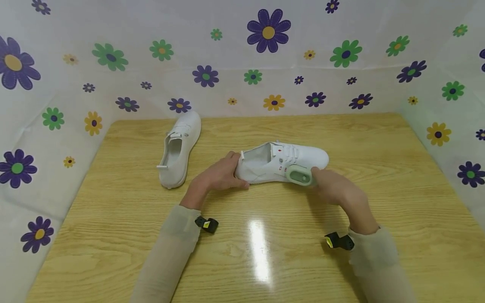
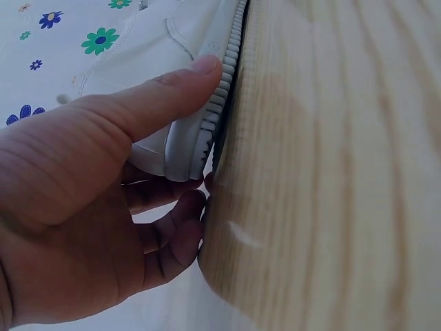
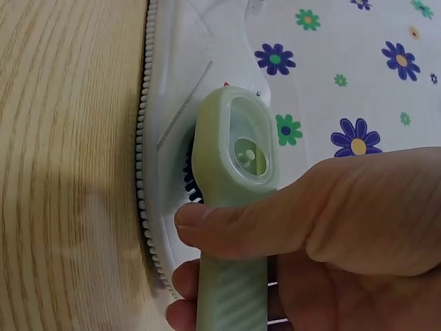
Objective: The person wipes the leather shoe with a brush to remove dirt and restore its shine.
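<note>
A white lace-up shoe (image 1: 261, 168) lies on the table with its toe to the right. My left hand (image 1: 223, 173) grips it at the heel; in the left wrist view the thumb (image 2: 196, 79) lies along the sole's edge, and the other fingers curl round behind the heel. My right hand (image 1: 335, 185) holds a pale green brush (image 3: 234, 158) by its ribbed handle. Dark bristles (image 3: 191, 172) show under its head, against the side of the shoe near the forefoot. The brush head has a hollow on top with a small knob in it.
A second white shoe (image 1: 179, 149) stands at the back left, toe pointing away. The wooden table (image 1: 295, 256) meets a flower-printed white cloth (image 1: 235, 54) at its back and sides. Small black cameras sit at the left wrist (image 1: 207, 224) and right wrist (image 1: 339, 241).
</note>
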`<state>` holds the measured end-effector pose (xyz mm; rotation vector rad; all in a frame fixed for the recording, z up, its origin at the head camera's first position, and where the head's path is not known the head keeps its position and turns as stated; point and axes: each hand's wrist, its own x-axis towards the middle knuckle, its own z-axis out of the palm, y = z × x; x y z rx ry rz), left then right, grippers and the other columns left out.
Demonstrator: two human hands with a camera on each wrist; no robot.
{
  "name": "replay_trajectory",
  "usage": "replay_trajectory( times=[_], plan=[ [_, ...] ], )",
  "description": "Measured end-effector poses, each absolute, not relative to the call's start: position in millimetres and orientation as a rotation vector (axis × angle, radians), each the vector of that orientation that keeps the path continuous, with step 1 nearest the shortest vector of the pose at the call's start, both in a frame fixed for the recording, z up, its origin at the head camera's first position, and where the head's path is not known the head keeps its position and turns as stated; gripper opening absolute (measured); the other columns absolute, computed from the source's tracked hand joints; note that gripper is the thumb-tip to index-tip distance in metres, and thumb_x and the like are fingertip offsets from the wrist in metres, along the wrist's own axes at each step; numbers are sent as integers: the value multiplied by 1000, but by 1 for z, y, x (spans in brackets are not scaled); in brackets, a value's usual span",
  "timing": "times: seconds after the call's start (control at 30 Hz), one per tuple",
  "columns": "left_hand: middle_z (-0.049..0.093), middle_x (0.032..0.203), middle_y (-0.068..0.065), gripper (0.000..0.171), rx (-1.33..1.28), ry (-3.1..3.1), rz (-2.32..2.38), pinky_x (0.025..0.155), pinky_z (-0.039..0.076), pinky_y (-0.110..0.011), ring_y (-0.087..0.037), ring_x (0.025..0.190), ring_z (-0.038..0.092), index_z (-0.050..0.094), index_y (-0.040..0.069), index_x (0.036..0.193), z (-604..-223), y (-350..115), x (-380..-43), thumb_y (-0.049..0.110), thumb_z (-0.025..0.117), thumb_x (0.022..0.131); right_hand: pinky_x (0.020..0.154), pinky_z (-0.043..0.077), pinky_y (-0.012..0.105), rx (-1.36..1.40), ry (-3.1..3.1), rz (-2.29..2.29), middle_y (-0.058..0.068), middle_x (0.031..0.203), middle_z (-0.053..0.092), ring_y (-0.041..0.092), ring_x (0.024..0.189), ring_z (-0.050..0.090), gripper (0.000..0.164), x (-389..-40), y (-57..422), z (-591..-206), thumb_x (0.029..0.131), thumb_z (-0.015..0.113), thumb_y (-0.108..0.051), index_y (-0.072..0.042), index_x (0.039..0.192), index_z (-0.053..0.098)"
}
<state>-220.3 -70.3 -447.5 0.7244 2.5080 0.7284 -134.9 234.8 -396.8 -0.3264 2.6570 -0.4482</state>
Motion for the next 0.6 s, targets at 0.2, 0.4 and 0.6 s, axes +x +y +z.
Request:
replay_trajectory(
  times=[0.2,0.4,0.6],
  plan=[
    [41,138,-17,86,730,2505,740,104,40,-44,-29,118,48,35,-2,145,-449,-71,-221,36,81,83,66,39,37,-290,2659,-351,6,79,49,22,72,46,7,-135,245,-394,93,56,-2,-4,94,50],
    [42,137,-16,86,729,2505,743,104,40,-43,-28,117,48,35,-1,145,-447,-73,-220,36,81,83,68,45,42,-392,2720,-179,9,81,54,26,74,52,5,-135,236,-398,95,57,0,-3,95,53],
    [44,133,-14,83,740,2506,760,103,41,-42,-26,114,49,37,0,143,-450,-73,-220,36,81,82,87,47,54,-542,2833,-18,18,100,62,36,97,59,12,-130,201,-410,99,52,0,0,110,58]
  ],
)
